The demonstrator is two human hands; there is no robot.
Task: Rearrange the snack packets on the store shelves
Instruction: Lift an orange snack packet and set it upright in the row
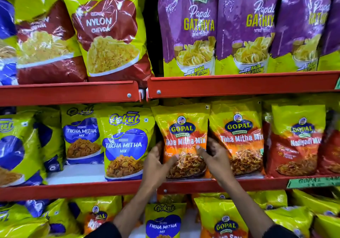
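An orange and yellow Gopal Tikha Mitha Mix packet (pixel 182 127) stands upright on the middle shelf (pixel 73 190). My left hand (pixel 156 162) grips its lower left edge. My right hand (pixel 214 157) grips its lower right edge, thumb on the front. A second Gopal Tikha Mitha Mix packet (pixel 239 138) stands just right of it. A blue and yellow Gokul Tikha Mitha Mix packet (pixel 126 144) stands to its left.
Nylon Chevda packets (pixel 108 31) and purple Papdi Gathiya packets (pixel 189 28) fill the top shelf (pixel 239 85). A red Nadiyadi Mix packet (pixel 298 140) is at the right. More packets crowd the bottom shelf. White shelf floor (pixel 81 173) shows behind the Gokul packets.
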